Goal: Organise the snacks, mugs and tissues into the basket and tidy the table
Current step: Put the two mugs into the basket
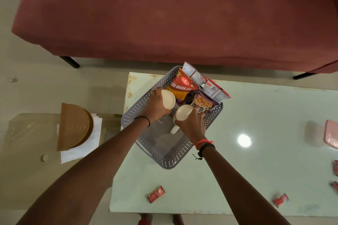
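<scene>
A grey perforated basket [170, 162] sits on the pale glass table [256, 160]. Its far half holds several snack packets, among them an orange and red bhujia bag [182, 86] and a peanut packet [204, 101]. My left hand [155, 106] grips one cream mug [169, 99] inside the basket. My right hand [192, 124] grips a second cream mug [182, 112] beside it, its handle [175, 129] pointing toward me. Both mugs are tilted, mouths facing up toward the camera. The near half of the basket holds nothing.
Small red sachets lie on the table near the front edge [155, 194] and at the right [280, 200]. A pink object [331, 133] shows at the right border. A side table at the left carries a brown holder [75, 128] with white tissues [80, 150]. A red sofa [164, 14] stands behind.
</scene>
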Motion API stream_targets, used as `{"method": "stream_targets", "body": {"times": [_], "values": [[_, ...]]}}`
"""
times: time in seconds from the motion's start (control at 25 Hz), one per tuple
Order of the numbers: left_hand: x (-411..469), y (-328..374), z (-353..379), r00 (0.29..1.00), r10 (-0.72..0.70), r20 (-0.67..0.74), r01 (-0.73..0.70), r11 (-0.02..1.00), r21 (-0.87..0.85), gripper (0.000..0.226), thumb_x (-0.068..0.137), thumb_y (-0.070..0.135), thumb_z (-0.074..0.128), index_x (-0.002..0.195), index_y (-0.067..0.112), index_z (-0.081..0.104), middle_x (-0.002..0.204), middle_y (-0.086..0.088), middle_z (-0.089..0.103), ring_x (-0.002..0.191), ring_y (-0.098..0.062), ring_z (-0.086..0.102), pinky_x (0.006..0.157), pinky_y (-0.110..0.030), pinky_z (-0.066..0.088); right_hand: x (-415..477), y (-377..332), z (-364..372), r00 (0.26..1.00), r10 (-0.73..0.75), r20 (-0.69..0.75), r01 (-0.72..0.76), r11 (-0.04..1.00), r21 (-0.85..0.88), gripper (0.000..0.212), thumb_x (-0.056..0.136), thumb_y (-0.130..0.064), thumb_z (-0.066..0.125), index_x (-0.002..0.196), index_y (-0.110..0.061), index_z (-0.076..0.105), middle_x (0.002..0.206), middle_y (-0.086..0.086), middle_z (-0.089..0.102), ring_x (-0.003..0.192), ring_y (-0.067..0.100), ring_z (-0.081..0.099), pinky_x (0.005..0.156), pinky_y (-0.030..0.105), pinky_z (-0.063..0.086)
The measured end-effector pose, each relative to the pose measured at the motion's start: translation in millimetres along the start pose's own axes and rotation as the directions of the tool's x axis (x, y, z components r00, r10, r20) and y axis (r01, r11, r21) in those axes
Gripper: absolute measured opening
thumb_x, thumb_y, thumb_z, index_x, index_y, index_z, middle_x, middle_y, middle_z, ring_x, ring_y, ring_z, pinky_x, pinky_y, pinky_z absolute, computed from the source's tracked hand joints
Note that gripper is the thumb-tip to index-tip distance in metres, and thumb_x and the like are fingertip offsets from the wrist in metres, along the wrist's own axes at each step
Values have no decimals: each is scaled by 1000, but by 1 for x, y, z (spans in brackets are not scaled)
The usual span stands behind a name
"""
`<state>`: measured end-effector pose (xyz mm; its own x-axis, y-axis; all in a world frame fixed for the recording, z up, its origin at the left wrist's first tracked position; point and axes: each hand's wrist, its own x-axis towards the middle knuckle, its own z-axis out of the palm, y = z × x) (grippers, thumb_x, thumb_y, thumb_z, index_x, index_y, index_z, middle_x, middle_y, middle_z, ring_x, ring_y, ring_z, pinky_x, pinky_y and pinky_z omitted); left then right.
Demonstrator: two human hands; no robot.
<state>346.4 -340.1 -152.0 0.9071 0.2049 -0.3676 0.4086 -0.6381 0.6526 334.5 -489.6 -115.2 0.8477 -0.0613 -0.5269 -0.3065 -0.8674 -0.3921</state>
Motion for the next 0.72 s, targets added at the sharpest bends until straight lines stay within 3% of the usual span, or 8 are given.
{"method": "stream_targets", "body": {"times": [0.52, 0.72], "values": [[11, 8, 4, 998, 64, 28, -66, 995, 70, 97, 66, 28, 81, 140, 8, 21, 143, -18, 34, 129, -34, 41, 101, -47, 44, 5, -2, -6, 998, 63, 3, -63, 997, 51, 97, 68, -36, 82, 142, -5, 28, 135, 21, 35, 121, 42, 47, 95, 50, 51], [2, 7, -5, 994, 76, 75, -82, 993, 83, 105, 67, 30, 80, 145, 11, 12, 149, -18, 25, 136, -36, 30, 109, -51, 35, 1, -5, -5, 998, 65, -16, -63, 995, 76, 101, 67, -39, 82, 143, -5, 25, 137, 23, 34, 122, 44, 46, 96, 50, 47]]}}
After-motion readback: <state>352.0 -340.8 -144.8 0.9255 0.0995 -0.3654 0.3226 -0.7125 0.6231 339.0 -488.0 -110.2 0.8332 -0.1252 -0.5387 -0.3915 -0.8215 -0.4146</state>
